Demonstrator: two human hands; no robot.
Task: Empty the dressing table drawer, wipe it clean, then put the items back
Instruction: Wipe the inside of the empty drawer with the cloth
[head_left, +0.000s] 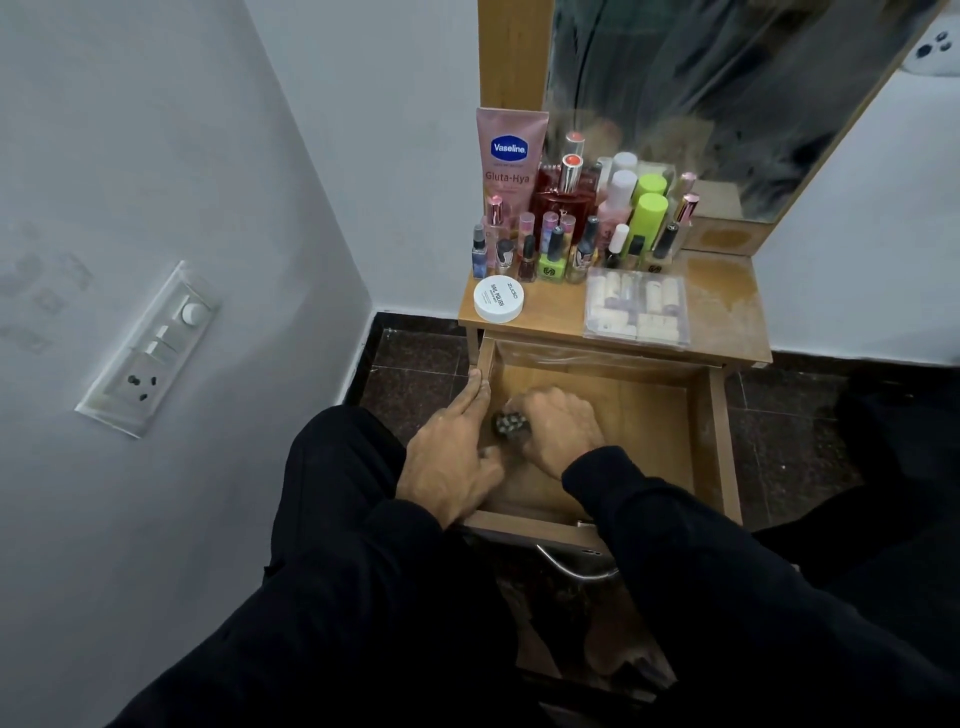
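Left hand (451, 457) is lying along the left wall of the pulled-out wooden drawer (719, 441), fingers straight and together, fingertips touching the top edge of that wall near its back corner; it is gripping nothing. Right hand (558, 434) is reaching into the drawer with fingers curled over a small dark, speckled wad of cloth (511, 423), pressing it onto the drawer floor toward the left side. The two hands are sitting close together, the wad showing between them. Both arms are wearing black sleeves. The drawer interior is showing bare wood around the hands. The items are standing on the wooden dressing table top (727, 306) behind the drawer. One tall pink tube (510, 156) is reading "Vaseline" in a blue badge and "Gluta-Hya" below it. One flat round white jar (498, 298) is reading "NAIL POLISH" and "ZUDIO" on its lid. One clear plastic flat box (638, 307) is holding pale rolls and sitting at the front right of the top; the roll count cannot be made out. One red glass perfume bottle with a silver neck (563, 195) is standing among many small nail polish bottles and sprays, too crowded for a firm count; two lime-green caps (652, 208) are visible among them. A wood-framed mirror (701, 93) is rising behind them. One white wall switch panel (150, 348) is mounted on the left wall.
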